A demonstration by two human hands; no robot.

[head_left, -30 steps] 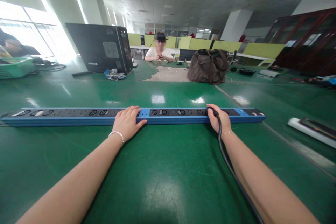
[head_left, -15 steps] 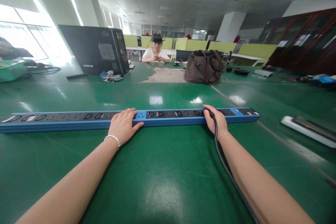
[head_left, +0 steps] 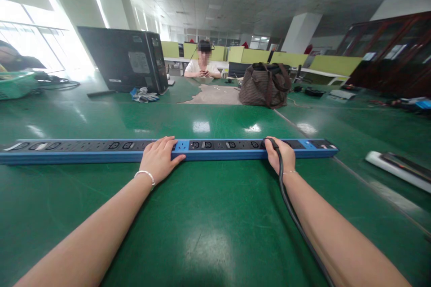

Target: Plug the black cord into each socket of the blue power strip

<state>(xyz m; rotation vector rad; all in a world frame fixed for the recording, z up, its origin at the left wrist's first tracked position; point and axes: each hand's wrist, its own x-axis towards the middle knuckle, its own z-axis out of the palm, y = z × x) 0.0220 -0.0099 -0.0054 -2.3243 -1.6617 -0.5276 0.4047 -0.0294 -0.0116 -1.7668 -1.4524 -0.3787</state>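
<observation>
A long blue power strip (head_left: 215, 154) with a black row of several sockets lies across the green table. My left hand (head_left: 160, 159) grips it left of its middle, fingers laid over the top and thumb along the front side. Toward the strip's right end, my right hand (head_left: 281, 156) is closed round a black power plug (head_left: 268, 142). The plug is held at a socket; my fingers partly cover it, so I cannot tell how deep it sits. From it, a thick black cord (head_left: 290, 208) runs down along my right forearm.
A black computer case (head_left: 121, 60) stands at the back left, with gloves (head_left: 144, 94) beside it. A brown bag (head_left: 264, 85) sits at the back. At right lies a white and black device (head_left: 400, 170). A person (head_left: 204, 65) sits opposite; a green basket (head_left: 16, 85) is far left.
The view has shifted slightly, moving the scene a little rightward. Both hands keep their places on the strip and the plug.
</observation>
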